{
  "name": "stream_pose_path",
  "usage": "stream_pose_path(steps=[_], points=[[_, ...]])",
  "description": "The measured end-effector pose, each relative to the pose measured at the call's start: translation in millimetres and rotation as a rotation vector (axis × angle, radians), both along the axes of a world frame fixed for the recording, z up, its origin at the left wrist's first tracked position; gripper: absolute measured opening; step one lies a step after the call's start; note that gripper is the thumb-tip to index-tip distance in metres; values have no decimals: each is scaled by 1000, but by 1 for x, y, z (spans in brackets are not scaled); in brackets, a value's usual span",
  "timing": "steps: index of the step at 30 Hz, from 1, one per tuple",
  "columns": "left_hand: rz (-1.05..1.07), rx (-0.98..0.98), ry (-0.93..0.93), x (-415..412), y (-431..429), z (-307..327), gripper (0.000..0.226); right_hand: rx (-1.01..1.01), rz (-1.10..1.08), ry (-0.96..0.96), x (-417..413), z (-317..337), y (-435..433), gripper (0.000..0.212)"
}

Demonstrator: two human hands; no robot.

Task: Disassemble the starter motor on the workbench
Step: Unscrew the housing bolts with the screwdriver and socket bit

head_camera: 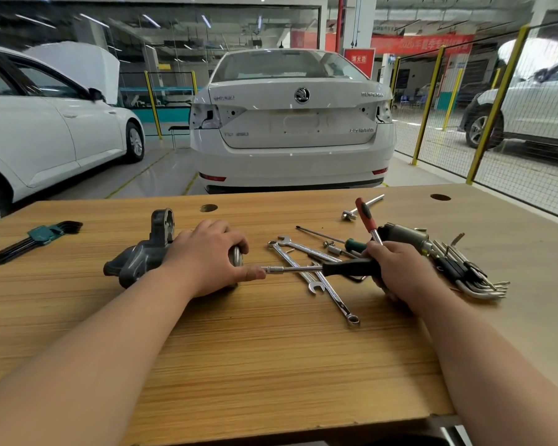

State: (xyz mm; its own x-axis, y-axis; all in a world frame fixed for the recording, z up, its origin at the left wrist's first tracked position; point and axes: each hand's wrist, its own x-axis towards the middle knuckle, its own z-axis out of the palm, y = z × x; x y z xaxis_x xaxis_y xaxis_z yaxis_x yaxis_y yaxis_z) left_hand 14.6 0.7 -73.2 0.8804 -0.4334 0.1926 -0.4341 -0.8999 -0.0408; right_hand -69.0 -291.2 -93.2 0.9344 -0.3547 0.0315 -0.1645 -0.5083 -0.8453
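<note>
Now left hand [207, 257] grips starter motor [140, 257], right hand [398, 268] grips driver [348, 268]

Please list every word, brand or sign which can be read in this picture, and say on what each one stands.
"SUPERB": right side of the boot lid of the middle white car.
"消火栓": red sign behind that car.
Too blurred to read: the lid's left lettering, its two lower badges, the red banner.
Nothing readable on the starter motor, the black-handled driver or the green hex key holder.
</note>
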Motion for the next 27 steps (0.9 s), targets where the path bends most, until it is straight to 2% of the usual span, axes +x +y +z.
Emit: stream_pose_path(steps=[6, 9, 13, 17, 21, 24, 27], points=[[-39, 69, -23, 0, 1, -2, 71, 145, 54, -39, -2, -2, -1, 25], [-44, 87, -32, 1, 2, -2, 71, 437, 92, -84, -1, 0, -2, 20], [-34, 44, -10, 1, 3, -2, 88, 895, 123, -74, -1, 1, -2, 15], [-31, 26, -5, 3, 2, -1, 87, 1171, 126, -130, 0, 3, 3, 26], [-69, 70, -2, 2, 6, 1, 86, 1418, 151, -174, -1, 5, 6, 22], [-116, 101, -45, 1, 8, 0, 79, 1431, 119, -172, -3, 4, 10, 28], [-165, 54, -115, -5, 13, -4, 72, 1176, 54, -99, -1, 3, 14, 17]])
